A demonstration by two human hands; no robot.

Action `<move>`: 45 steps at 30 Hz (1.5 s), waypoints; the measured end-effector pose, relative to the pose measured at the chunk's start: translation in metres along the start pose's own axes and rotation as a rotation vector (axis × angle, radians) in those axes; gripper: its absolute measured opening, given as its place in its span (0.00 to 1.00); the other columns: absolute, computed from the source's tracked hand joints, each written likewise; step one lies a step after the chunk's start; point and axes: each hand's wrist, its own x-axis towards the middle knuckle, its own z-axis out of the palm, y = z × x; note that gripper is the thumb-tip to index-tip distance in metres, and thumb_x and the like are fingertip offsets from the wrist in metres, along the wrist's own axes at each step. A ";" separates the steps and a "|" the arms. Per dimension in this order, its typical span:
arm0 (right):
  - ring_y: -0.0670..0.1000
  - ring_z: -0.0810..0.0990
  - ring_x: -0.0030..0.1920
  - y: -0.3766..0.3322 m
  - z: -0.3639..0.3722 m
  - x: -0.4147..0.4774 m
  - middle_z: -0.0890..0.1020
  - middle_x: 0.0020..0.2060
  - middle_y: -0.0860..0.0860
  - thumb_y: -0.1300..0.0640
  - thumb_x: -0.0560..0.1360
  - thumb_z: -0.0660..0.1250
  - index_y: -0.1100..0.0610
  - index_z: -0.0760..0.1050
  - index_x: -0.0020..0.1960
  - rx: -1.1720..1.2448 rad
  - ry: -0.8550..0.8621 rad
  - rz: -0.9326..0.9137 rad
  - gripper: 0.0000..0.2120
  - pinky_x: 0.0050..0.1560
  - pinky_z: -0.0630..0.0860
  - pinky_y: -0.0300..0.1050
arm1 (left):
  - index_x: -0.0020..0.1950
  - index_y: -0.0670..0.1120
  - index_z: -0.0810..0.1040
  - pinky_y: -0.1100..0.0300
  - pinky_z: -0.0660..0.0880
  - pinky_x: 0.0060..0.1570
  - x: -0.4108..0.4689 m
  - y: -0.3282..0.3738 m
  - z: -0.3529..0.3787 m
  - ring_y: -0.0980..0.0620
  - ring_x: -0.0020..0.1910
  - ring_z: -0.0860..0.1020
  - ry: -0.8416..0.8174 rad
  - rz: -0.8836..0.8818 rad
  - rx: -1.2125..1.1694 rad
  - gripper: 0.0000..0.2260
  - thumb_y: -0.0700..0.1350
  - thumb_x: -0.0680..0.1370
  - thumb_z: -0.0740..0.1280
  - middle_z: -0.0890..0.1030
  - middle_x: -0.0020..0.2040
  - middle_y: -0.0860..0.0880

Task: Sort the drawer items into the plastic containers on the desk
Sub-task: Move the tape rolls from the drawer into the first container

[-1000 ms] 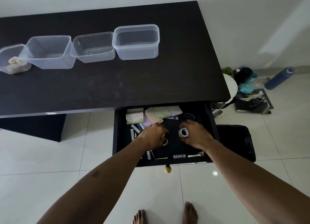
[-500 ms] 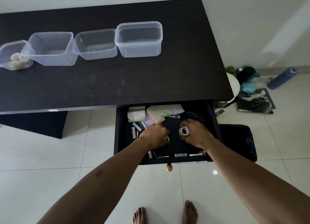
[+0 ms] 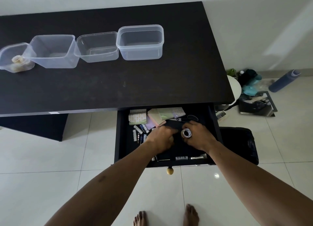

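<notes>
The open drawer (image 3: 122,141) under the dark desk (image 3: 118,86) holds batteries (image 3: 140,132), sticky-note pads (image 3: 137,116), scissors (image 3: 187,119) and markers (image 3: 181,157). My right hand (image 3: 199,137) grips a small tape roll (image 3: 186,133) in the middle of the drawer. My left hand (image 3: 161,138) is beside it, fingers curled down and blurred; what is under them is hidden. Four clear plastic containers stand in a row on the desk: the leftmost (image 3: 10,49) holds beige rolls, and the other three (image 3: 67,47) (image 3: 97,35) (image 3: 140,27) hold nothing.
A round wooden knob (image 3: 169,171) sticks out of the drawer front. A black bag (image 3: 240,144) lies on the tiled floor right of the drawer. Clutter and a blue bottle (image 3: 282,81) lie by the wall. My bare feet (image 3: 166,216) are below.
My left hand has shifted slightly right, closer to my right hand. My right hand has kept hold of the tape roll in nearly the same spot.
</notes>
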 end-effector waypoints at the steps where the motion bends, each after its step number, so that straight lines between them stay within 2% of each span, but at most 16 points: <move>1: 0.56 0.81 0.54 -0.001 -0.002 0.000 0.78 0.56 0.50 0.55 0.68 0.77 0.50 0.77 0.60 0.011 0.013 0.001 0.22 0.54 0.79 0.50 | 0.67 0.51 0.77 0.53 0.77 0.55 -0.001 -0.002 -0.002 0.45 0.57 0.79 0.068 -0.052 -0.111 0.19 0.46 0.76 0.69 0.82 0.60 0.47; 4: 0.55 0.78 0.61 -0.004 -0.009 -0.001 0.76 0.63 0.51 0.54 0.69 0.76 0.49 0.75 0.69 0.065 0.043 0.007 0.28 0.60 0.78 0.49 | 0.63 0.48 0.81 0.56 0.77 0.56 -0.004 -0.006 -0.008 0.48 0.55 0.80 0.210 -0.243 -0.415 0.19 0.48 0.73 0.75 0.84 0.55 0.47; 8: 0.56 0.80 0.58 -0.008 -0.021 0.000 0.78 0.58 0.52 0.58 0.69 0.77 0.53 0.80 0.64 0.112 0.023 0.033 0.24 0.58 0.78 0.48 | 0.57 0.47 0.84 0.68 0.75 0.45 -0.006 -0.007 -0.013 0.52 0.46 0.81 0.270 -0.359 -0.638 0.12 0.47 0.75 0.74 0.84 0.48 0.48; 10: 0.56 0.80 0.58 -0.012 -0.028 0.000 0.79 0.58 0.53 0.60 0.70 0.75 0.55 0.81 0.63 0.119 0.025 0.029 0.21 0.58 0.78 0.48 | 0.56 0.46 0.84 0.75 0.74 0.41 -0.005 -0.009 -0.015 0.55 0.44 0.83 0.285 -0.414 -0.756 0.10 0.46 0.76 0.74 0.84 0.50 0.47; 11: 0.57 0.80 0.58 -0.015 -0.032 -0.001 0.81 0.58 0.54 0.60 0.72 0.73 0.56 0.81 0.62 0.116 0.026 0.023 0.19 0.58 0.78 0.49 | 0.56 0.45 0.84 0.74 0.75 0.42 -0.006 -0.009 -0.016 0.56 0.43 0.84 0.284 -0.426 -0.794 0.10 0.46 0.76 0.73 0.84 0.51 0.46; 14: 0.57 0.80 0.60 -0.022 -0.038 -0.002 0.82 0.59 0.55 0.60 0.74 0.68 0.55 0.81 0.62 0.113 0.003 0.017 0.17 0.58 0.79 0.49 | 0.57 0.46 0.84 0.58 0.81 0.52 -0.008 -0.013 -0.018 0.52 0.48 0.84 0.258 -0.414 -0.770 0.11 0.45 0.76 0.73 0.84 0.54 0.46; 16: 0.57 0.80 0.60 -0.028 -0.042 -0.005 0.82 0.60 0.55 0.62 0.74 0.67 0.53 0.81 0.62 0.105 -0.008 0.019 0.17 0.57 0.80 0.50 | 0.57 0.47 0.84 0.54 0.81 0.54 -0.012 -0.014 -0.022 0.51 0.51 0.82 0.256 -0.415 -0.752 0.11 0.45 0.75 0.74 0.84 0.55 0.47; 22: 0.54 0.82 0.56 -0.058 -0.061 -0.016 0.81 0.61 0.53 0.69 0.72 0.69 0.53 0.80 0.63 0.132 -0.048 0.002 0.23 0.51 0.83 0.45 | 0.54 0.48 0.85 0.65 0.72 0.48 -0.038 -0.014 -0.051 0.55 0.52 0.79 0.270 -0.455 -0.694 0.11 0.46 0.73 0.77 0.82 0.52 0.52; 24: 0.55 0.84 0.52 -0.075 -0.076 -0.018 0.83 0.56 0.54 0.70 0.70 0.68 0.54 0.82 0.58 0.126 -0.064 -0.041 0.20 0.50 0.84 0.50 | 0.55 0.47 0.85 0.66 0.71 0.52 -0.051 -0.015 -0.070 0.56 0.54 0.78 0.292 -0.461 -0.673 0.12 0.47 0.72 0.77 0.82 0.54 0.52; 25: 0.55 0.84 0.52 -0.085 -0.084 -0.019 0.83 0.55 0.55 0.70 0.70 0.68 0.55 0.83 0.57 0.114 -0.072 -0.071 0.19 0.51 0.83 0.52 | 0.54 0.47 0.85 0.66 0.71 0.53 -0.058 -0.015 -0.081 0.56 0.55 0.78 0.302 -0.470 -0.661 0.13 0.47 0.71 0.77 0.82 0.54 0.52; 30: 0.49 0.80 0.57 -0.142 -0.125 -0.006 0.82 0.57 0.50 0.67 0.69 0.72 0.53 0.81 0.62 0.051 -0.043 -0.236 0.23 0.60 0.78 0.45 | 0.51 0.49 0.87 0.64 0.75 0.55 -0.089 -0.026 -0.149 0.55 0.53 0.80 0.408 -0.510 -0.629 0.12 0.46 0.69 0.78 0.85 0.51 0.52; 35: 0.47 0.80 0.58 -0.210 -0.159 0.014 0.82 0.56 0.47 0.70 0.67 0.70 0.52 0.82 0.61 0.067 -0.015 -0.329 0.25 0.61 0.77 0.41 | 0.50 0.53 0.86 0.57 0.78 0.58 -0.125 -0.054 -0.212 0.52 0.55 0.79 0.575 -0.597 -0.658 0.12 0.46 0.67 0.77 0.83 0.52 0.49; 39: 0.45 0.79 0.58 -0.270 -0.171 0.038 0.81 0.56 0.45 0.70 0.69 0.70 0.52 0.80 0.63 0.090 0.010 -0.398 0.25 0.60 0.77 0.41 | 0.52 0.50 0.86 0.55 0.82 0.51 -0.156 -0.091 -0.254 0.49 0.51 0.82 0.681 -0.644 -0.673 0.13 0.42 0.69 0.77 0.83 0.52 0.48; 41: 0.46 0.81 0.55 -0.304 -0.173 0.055 0.82 0.54 0.45 0.69 0.69 0.70 0.51 0.81 0.62 0.103 0.027 -0.438 0.24 0.55 0.80 0.42 | 0.54 0.49 0.86 0.58 0.82 0.48 -0.170 -0.118 -0.274 0.50 0.51 0.81 0.724 -0.671 -0.664 0.14 0.41 0.70 0.77 0.83 0.53 0.49; 43: 0.45 0.82 0.48 -0.339 -0.173 0.073 0.82 0.48 0.46 0.67 0.71 0.71 0.49 0.82 0.57 0.108 0.067 -0.471 0.19 0.48 0.81 0.41 | 0.55 0.48 0.85 0.61 0.82 0.44 -0.181 -0.152 -0.292 0.50 0.51 0.81 0.766 -0.702 -0.658 0.15 0.41 0.69 0.78 0.83 0.54 0.48; 45: 0.45 0.82 0.46 -0.378 -0.168 0.098 0.83 0.45 0.46 0.64 0.73 0.71 0.51 0.83 0.54 0.088 0.113 -0.523 0.14 0.48 0.82 0.42 | 0.54 0.49 0.85 0.63 0.81 0.40 -0.191 -0.192 -0.310 0.50 0.50 0.81 0.803 -0.738 -0.670 0.16 0.41 0.68 0.78 0.82 0.54 0.46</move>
